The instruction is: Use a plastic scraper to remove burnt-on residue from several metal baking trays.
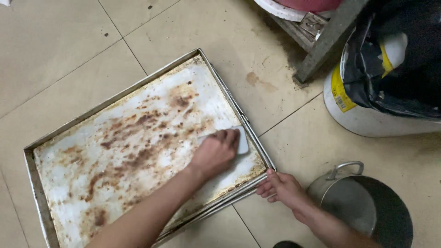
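Left hand (215,154) grips white scraper (242,143) on tray (32,160); right hand (281,187) pinches tray corner; pot (363,206) beside.

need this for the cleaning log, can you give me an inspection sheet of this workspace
surface: beige tiled floor, brown stain near the stand
job's things: large metal baking tray flat on the floor, covered in brown baked-on residue; white scraper
clutter: metal pot with handle, white bucket lined with a black bag
hands: left hand presses the scraper on the tray; right hand grips the tray's corner
cables: nothing seen
surroundings: grey metal stand leg
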